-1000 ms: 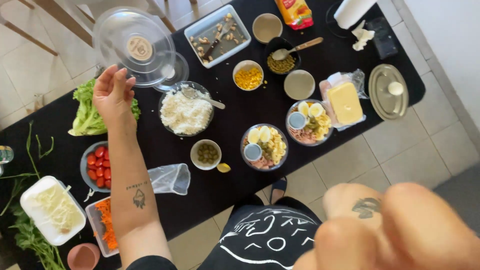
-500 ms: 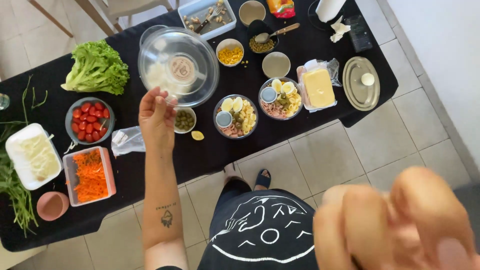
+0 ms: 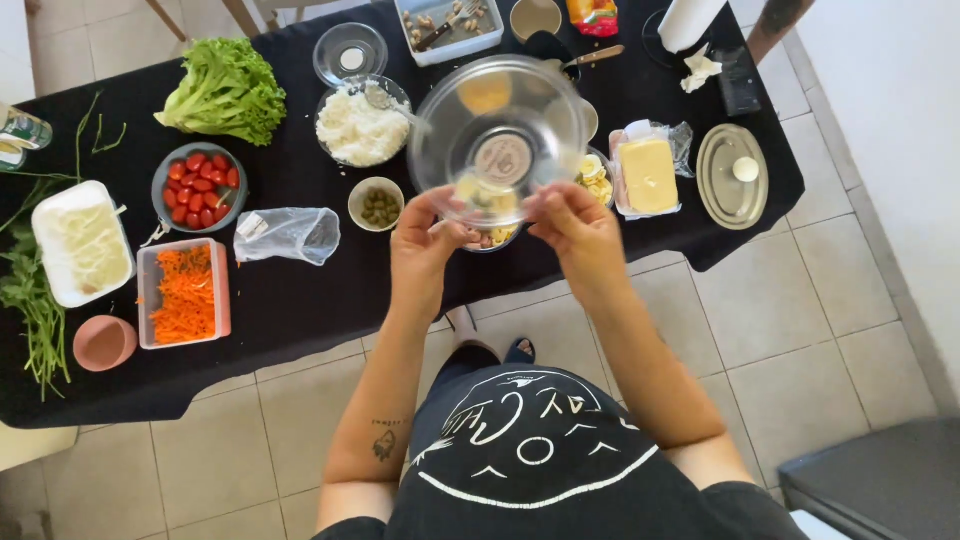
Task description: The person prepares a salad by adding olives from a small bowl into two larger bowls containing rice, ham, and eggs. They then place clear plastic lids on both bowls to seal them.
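Clear glass bowl (image 3: 500, 140) is now sitting in both my hands, up off the bench (image 3: 300, 300) over the dishes; a second ago only my left hand (image 3: 425, 245) was carrying it. Right hand (image 3: 575, 225) is gripping the near rim too. Bowl is empty. Around it: rice bowl (image 3: 360, 125), olives cup (image 3: 378, 205), cherry tomatoes (image 3: 198, 187), grated carrot tub (image 3: 185, 292).

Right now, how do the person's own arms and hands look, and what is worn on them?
Both arms are bare down to the hands; no sleeves reach the forearms. The left hand and right hand wear no gloves, and no rings or watch can be seen. The left forearm has a small dark tattoo near the elbow. The person wears a black shirt with a white line drawing.
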